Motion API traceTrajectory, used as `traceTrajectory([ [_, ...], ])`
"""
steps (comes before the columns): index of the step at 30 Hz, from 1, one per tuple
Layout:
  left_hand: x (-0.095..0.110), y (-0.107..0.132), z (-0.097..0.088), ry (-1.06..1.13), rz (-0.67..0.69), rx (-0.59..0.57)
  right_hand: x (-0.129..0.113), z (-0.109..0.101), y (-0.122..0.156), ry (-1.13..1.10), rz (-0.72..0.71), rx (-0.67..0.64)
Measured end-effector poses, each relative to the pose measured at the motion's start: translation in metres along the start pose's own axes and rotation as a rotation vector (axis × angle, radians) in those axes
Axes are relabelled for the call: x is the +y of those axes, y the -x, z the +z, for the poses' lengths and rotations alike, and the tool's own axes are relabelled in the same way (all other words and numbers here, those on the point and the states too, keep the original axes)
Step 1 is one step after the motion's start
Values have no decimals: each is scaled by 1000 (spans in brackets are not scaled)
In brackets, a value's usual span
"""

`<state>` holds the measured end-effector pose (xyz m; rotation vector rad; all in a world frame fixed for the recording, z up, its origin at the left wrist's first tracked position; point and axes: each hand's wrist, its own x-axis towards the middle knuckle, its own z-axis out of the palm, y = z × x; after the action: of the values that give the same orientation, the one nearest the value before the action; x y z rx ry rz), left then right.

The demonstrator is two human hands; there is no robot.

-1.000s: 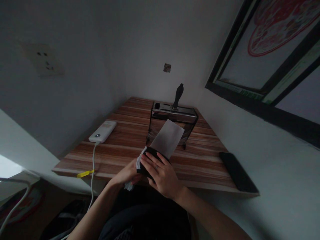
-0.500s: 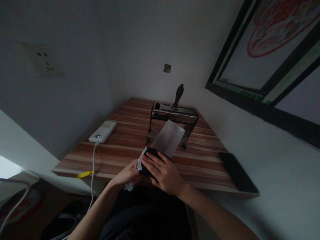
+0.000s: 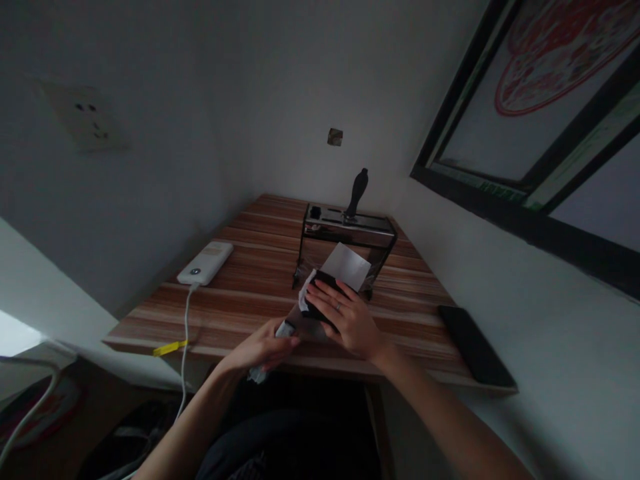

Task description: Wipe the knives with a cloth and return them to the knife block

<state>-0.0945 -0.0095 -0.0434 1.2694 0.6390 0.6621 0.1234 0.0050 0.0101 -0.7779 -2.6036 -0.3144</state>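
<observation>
Over the table (image 3: 235,300), the right hand (image 3: 354,321) has its grip around a black wallet (image 3: 316,308) with a white slip (image 3: 346,265) half out; the left hand (image 3: 260,347) pinches crumpled tissue (image 3: 257,375).

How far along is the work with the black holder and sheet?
Done: nothing visibly finished. In hand: the right hand grips the black holder with the white sheet sticking out, near the metal stand; the left hand pinches a white strip. Left: apparently everything, as holder and sheet are not yet apart.
</observation>
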Motion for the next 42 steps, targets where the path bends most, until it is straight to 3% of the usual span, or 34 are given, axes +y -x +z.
traceTrajectory([
  [10, 3, 0, 2, 7, -18, -5, 42, -16, -13, 33, 161, 149],
  [16, 3, 1, 2, 7, -19, -9, 45, -17, -17, 51, 222, 183],
  [22, 0, 1, 0, 8, -28, 4, 27, -9, -14, 34, 224, 170],
  [35, -2, -1, -1, 4, -7, 20, -38, 14, -7, -47, 183, 80],
  [42, -7, 2, -2, 11, 4, 108, -63, 24, -4, -84, 126, 67],
])
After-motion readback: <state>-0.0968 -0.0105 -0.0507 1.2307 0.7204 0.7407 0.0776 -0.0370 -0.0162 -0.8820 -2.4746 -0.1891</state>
